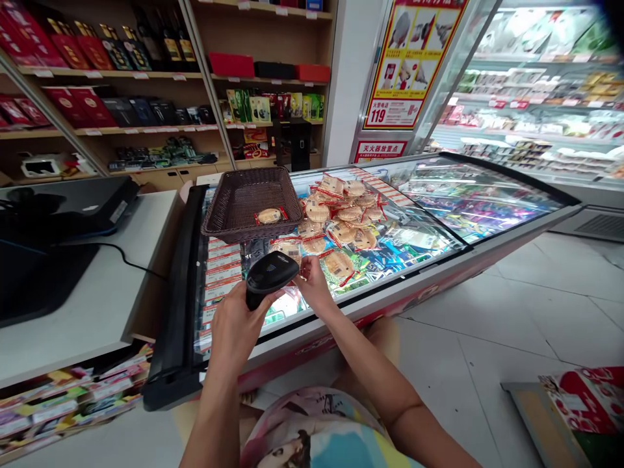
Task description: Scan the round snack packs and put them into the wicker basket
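Head cam, frame centre: left hand [234,328] wrapped round a black scanner [269,276], right hand [312,281] pinching what looks like a snack packet [288,249] on the freezer lid [439,195].

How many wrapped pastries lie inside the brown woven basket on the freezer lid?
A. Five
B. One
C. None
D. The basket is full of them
B. The brown woven basket holds a single wrapped pastry on its floor; the other wrapped pastries lie in a heap outside it on the glass freezer lid, while the left hand holds a black scanner.
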`<state>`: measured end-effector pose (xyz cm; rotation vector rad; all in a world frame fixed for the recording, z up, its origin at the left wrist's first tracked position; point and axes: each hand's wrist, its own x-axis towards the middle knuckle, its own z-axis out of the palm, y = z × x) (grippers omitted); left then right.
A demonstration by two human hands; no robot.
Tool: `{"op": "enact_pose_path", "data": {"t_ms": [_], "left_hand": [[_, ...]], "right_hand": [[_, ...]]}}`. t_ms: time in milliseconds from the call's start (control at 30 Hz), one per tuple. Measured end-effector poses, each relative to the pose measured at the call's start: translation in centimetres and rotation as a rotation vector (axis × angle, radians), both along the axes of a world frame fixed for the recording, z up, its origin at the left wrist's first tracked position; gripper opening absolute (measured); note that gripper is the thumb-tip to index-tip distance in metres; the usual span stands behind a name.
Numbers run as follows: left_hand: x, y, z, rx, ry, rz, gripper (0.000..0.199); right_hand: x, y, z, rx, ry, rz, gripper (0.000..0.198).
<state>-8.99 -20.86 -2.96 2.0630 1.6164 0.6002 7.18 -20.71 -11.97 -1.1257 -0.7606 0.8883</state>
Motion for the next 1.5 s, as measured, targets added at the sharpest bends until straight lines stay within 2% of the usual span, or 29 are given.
{"op": "enact_pose_path", "data": {"t_ms": [100,300,400,500,567,633,700,800,867,933,1033,1133,1200,1267,1500], "left_hand": [[-1.4,0.7,-0.1,0.040,-0.076,0.047,0.053],[-3.9,2.4,1.6,0.088,-0.077,0.227,0.051],[-4.4,2.9,2.2,0.071,-0.033,0.245,0.049],[-4.2,3.1,1.9,0.043,0.004,0.222,0.050],[-3.5,3.2,1.3,0.031,0.021,0.169,0.051],[-2.2,3.0,0.6,0.032,0.038,0.097,0.052],[-0.3,2.7,0.1,0.051,0.048,0.017,0.053],[2.9,1.8,-0.1,0.070,0.057,-0.106,0.051],[4.6,1.1,0.0,0.064,0.075,-0.168,0.050],[5.7,0.4,0.1,0.061,0.093,-0.200,0.050],[6.2,-0.3,0.3,0.052,0.100,-0.218,0.050],[6.0,-0.6,0.5,0.046,0.107,-0.208,0.050],[5.8,-0.7,0.5,0.057,0.115,-0.193,0.050],[5.6,-0.8,0.5,0.067,0.122,-0.178,0.050],[4.0,-0.2,-0.1,0.069,0.124,-0.143,0.046]], "right_hand": [[-0.5,3.0,1.0,0.008,0.038,0.019,0.044],[-0.6,13.8,3.9,-0.078,0.126,-0.084,0.037],[0.1,15.6,5.1,-0.112,-0.008,-0.077,0.033],[2.3,12.5,5.2,-0.135,-0.367,-0.085,0.034],[4.6,8.6,4.4,-0.166,-0.630,-0.171,0.037],[7.1,4.3,3.0,-0.280,-0.811,-0.290,0.045],[9.4,0.6,1.2,-0.488,-0.887,-0.377,0.063],[11.8,-3.1,-0.9,-0.627,-0.934,-0.398,0.078],[12.8,-4.2,-1.7,-0.653,-0.899,-0.355,0.076],[13.3,-4.8,-2.0,-0.625,-0.807,-0.274,0.063],[13.3,-5.0,-2.0,-0.429,-0.550,-0.204,0.044],[12.2,-4.7,-1.9,-0.194,-0.169,-0.281,0.041],[11.2,-4.3,-1.6,-0.113,0.067,-0.330,0.042],[10.1,-3.9,-1.1,-0.080,0.215,-0.341,0.044],[6.6,-2.5,0.9,0.003,0.320,-0.233,0.046]]}}
